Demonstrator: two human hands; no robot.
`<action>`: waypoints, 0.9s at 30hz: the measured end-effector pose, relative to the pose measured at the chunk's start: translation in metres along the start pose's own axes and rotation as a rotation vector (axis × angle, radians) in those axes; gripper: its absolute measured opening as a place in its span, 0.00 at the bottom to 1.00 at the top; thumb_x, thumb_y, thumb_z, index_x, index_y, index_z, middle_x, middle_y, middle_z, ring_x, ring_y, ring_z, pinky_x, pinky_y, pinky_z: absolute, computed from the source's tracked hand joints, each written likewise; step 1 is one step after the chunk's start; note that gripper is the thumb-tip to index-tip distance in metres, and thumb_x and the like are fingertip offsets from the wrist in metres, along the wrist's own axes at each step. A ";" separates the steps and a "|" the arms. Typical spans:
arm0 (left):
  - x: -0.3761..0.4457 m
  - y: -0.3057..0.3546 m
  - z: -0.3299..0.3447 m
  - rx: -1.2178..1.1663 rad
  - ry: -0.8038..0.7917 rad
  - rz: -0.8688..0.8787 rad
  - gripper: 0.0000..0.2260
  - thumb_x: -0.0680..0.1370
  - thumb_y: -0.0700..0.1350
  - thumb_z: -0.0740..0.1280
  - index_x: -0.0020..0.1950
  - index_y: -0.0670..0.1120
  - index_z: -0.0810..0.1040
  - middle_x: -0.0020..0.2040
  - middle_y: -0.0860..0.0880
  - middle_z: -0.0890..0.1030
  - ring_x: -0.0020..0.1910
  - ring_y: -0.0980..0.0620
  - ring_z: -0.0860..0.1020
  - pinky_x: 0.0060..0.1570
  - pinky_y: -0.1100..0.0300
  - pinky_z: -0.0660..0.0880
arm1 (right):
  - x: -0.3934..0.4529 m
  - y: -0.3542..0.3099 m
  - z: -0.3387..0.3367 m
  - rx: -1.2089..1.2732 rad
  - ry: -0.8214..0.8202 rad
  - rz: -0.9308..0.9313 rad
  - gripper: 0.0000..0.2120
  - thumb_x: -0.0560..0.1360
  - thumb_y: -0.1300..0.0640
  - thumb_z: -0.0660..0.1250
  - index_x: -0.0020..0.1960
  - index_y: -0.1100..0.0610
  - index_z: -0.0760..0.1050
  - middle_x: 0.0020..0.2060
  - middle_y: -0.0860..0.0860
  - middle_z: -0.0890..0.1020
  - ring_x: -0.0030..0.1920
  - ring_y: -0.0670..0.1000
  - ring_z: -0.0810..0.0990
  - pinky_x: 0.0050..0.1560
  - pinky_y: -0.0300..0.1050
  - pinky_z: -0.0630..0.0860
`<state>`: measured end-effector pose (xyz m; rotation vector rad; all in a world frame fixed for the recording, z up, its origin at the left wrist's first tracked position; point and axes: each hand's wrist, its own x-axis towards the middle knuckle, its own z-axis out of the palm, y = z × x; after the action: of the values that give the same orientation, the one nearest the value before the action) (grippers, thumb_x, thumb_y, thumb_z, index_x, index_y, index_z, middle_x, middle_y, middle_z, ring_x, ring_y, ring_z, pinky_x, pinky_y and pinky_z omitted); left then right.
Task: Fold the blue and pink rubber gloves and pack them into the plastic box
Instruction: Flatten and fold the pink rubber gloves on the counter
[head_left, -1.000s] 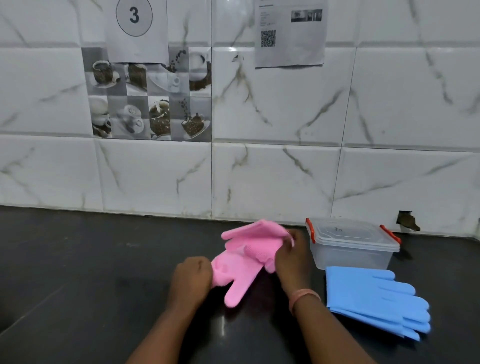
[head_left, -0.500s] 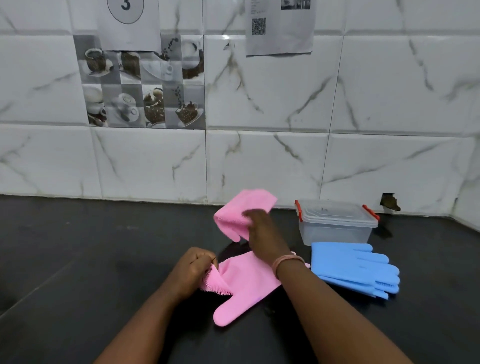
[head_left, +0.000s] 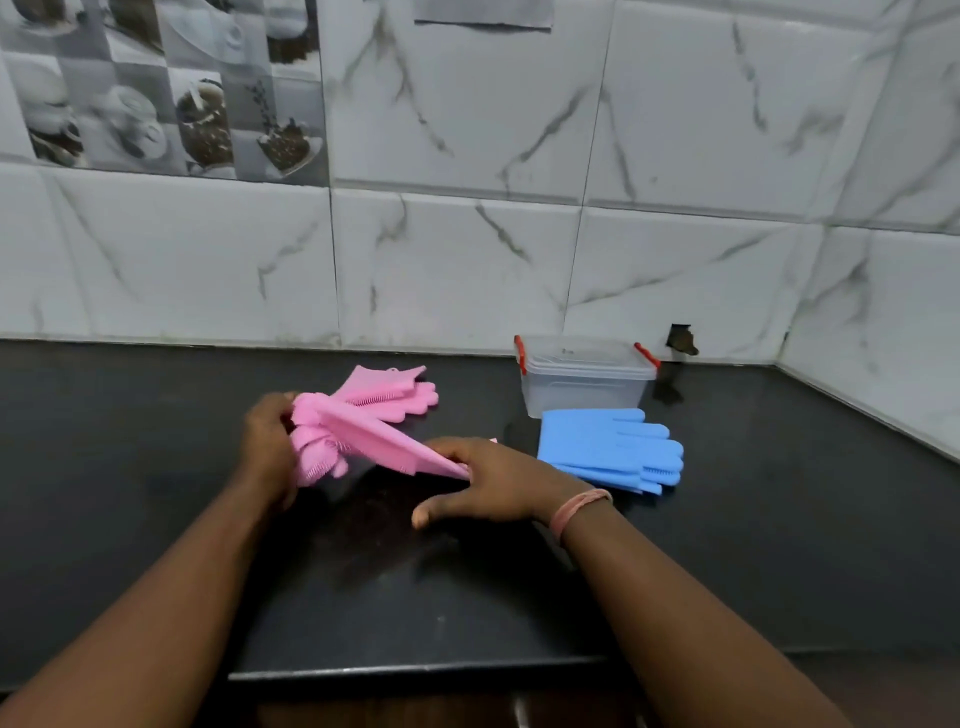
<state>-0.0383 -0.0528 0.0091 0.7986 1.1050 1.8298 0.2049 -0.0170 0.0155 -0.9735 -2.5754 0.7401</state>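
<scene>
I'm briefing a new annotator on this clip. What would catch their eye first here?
Probably the pink glove, held between the left hand and right hand above the dark counter. Next, the blue gloves lying flat to the right, before the lidded box by the wall.

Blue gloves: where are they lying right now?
In the head view, the blue gloves lie stacked flat on the black counter, right of centre, just in front of the plastic box.
</scene>
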 end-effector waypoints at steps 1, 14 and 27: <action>-0.006 0.005 0.002 -0.085 -0.022 -0.058 0.14 0.79 0.44 0.53 0.38 0.42 0.72 0.28 0.42 0.76 0.22 0.46 0.75 0.22 0.58 0.72 | -0.001 0.000 0.002 -0.023 0.087 -0.022 0.09 0.75 0.47 0.73 0.50 0.50 0.79 0.44 0.44 0.83 0.45 0.40 0.80 0.50 0.45 0.77; -0.055 0.041 -0.011 0.722 -0.347 -0.373 0.14 0.83 0.46 0.67 0.58 0.37 0.84 0.56 0.34 0.85 0.50 0.43 0.84 0.54 0.51 0.80 | -0.046 -0.009 -0.103 -0.122 0.000 0.325 0.09 0.71 0.45 0.76 0.47 0.50 0.86 0.43 0.46 0.87 0.46 0.48 0.85 0.56 0.48 0.80; -0.049 0.049 -0.029 1.178 -0.397 -0.249 0.08 0.75 0.48 0.77 0.49 0.45 0.86 0.34 0.46 0.83 0.28 0.52 0.77 0.27 0.62 0.69 | -0.049 0.003 -0.063 -0.264 0.006 0.435 0.07 0.72 0.51 0.77 0.49 0.52 0.85 0.46 0.48 0.86 0.47 0.49 0.82 0.48 0.42 0.77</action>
<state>-0.0560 -0.1205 0.0364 1.4916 1.8739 0.6224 0.2693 -0.0258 0.0617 -1.6481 -2.5238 0.4947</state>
